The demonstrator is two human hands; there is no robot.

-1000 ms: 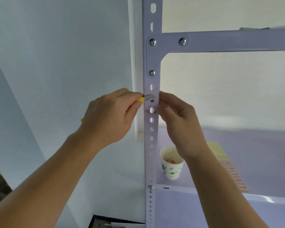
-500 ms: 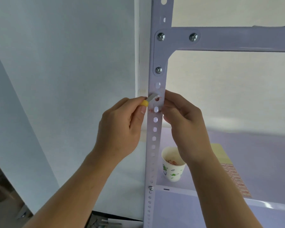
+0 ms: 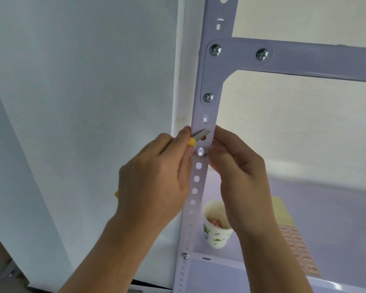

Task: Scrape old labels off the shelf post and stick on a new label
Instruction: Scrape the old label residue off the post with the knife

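Steel blade (image 3: 201, 133) of a yellow-handled knife lies flat across the white perforated shelf post (image 3: 195, 187), just above a hole with reddish label scraps at its edge. Her left hand (image 3: 156, 182) is closed around the handle, thumb near the blade, wrist bent upward. On the post's other side, the right hand (image 3: 239, 170) pinches its edge, fingers curled behind. A paper cup (image 3: 217, 235) sits on the shelf below

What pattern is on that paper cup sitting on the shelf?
The paper cup is white with small green leafy prints, seen best in the head view.
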